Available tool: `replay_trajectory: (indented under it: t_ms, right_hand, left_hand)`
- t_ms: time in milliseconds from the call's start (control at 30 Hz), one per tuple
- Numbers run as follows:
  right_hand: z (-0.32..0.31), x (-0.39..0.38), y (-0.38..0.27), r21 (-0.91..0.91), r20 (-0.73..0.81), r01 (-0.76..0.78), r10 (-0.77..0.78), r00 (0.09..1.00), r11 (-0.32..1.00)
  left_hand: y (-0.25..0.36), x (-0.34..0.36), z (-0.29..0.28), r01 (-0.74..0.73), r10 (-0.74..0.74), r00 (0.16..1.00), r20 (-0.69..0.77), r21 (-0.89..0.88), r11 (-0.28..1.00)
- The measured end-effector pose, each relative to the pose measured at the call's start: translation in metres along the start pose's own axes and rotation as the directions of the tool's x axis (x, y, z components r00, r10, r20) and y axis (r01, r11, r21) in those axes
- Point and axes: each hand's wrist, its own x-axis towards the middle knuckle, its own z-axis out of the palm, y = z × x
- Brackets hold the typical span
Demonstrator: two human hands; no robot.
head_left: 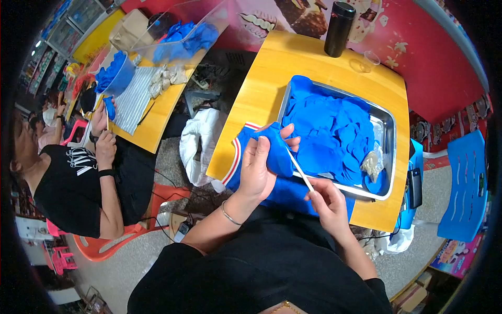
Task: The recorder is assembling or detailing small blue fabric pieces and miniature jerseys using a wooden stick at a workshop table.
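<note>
My left hand (260,167) is closed on a rounded blue fabric piece (280,156), thumb in front and fingers behind it. In my right hand (329,203) a thin pale stick (301,171) is pinched, and its far end reaches the edge of the blue piece. Just beyond both hands is a shallow metal tray (388,157) heaped with similar blue fabric pieces (329,125). A small beige bundle (372,166) lies in the tray's near right corner. Blue cloth with a red and white striped edge (235,162) lies beneath my hands.
On the yellow table (272,68) stand a black flask (340,29) and a clear cup (368,62). At left, a person (78,172) works at another table with a blue tub (117,76) and a clear bin (183,36). A blue chair (463,186) is at right.
</note>
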Motion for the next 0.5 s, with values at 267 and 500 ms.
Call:
replay_trajectory:
  t_ms: [267, 500]
  right_hand:
    - [-0.001, 0.007, -0.006, -0.36, -0.086, 0.321, -0.373, 0.924, 0.876]
    - [-0.001, 0.015, -0.008, -0.645, -0.074, 0.371, -0.538, 0.84, 0.668]
  left_hand:
    - [0.016, -0.003, -0.006, 0.004, -0.005, 1.0, 0.014, 0.079, 0.997]
    - [0.021, 0.0, -0.006, 0.037, -0.045, 0.995, 0.091, 0.085, 0.996]
